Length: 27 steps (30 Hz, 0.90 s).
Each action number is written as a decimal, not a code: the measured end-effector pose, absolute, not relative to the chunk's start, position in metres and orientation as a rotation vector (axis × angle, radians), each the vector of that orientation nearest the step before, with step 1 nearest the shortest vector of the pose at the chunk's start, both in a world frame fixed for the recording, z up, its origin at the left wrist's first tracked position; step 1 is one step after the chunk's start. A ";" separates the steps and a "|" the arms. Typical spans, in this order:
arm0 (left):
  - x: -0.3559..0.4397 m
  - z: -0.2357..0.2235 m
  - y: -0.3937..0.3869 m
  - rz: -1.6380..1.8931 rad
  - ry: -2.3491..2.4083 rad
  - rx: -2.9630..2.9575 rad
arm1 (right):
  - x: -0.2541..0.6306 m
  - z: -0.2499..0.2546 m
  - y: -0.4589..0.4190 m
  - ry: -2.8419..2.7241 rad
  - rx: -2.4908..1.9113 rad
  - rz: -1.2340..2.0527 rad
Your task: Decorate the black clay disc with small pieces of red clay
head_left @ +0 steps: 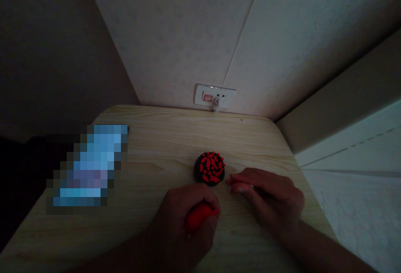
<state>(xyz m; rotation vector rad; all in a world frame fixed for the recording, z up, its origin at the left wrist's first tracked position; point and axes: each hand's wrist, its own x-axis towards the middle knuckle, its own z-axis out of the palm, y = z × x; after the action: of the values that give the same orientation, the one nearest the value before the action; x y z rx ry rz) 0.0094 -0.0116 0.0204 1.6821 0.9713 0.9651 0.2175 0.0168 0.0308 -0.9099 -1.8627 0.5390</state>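
Note:
My left hand (191,223) is closed around a soft-looking red lump (199,216), which looks like modelling clay. The thumb and forefinger meet at the lump's right end. To its right, my right hand (266,198) is pinched, thumb against forefinger. Its fingertips look reddish, and I cannot make out what lies between them. Just beyond the hands a round black piece (205,173) sits on the wooden tabletop (163,139). Small red bits, some dots and some short strips, cover its top. My right fingertips are close to its right side, seemingly apart from it.
A phone-like screen (94,164), blurred into blocks, is at the left of the table. Behind the table edge a wall socket (214,95) holds a plug. A tiny red speck (241,120) lies near the back edge. White bedding-like fabric (360,206) borders the right side.

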 end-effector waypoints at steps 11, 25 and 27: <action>0.010 0.019 -0.011 0.974 0.952 1.692 | 0.221 0.020 0.014 -1.810 -0.902 0.581; 0.009 0.016 -0.012 0.976 0.958 1.701 | 0.218 0.026 0.019 -1.809 -0.955 0.441; 0.008 0.016 -0.011 0.973 0.955 1.708 | 0.218 0.027 0.019 -1.816 -0.918 0.463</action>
<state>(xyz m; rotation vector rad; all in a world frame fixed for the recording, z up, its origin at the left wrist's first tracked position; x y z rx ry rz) 0.0082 -0.0115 0.0164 1.7084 0.9549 0.9727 0.2180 0.0189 0.0265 -0.9179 -1.8157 0.4632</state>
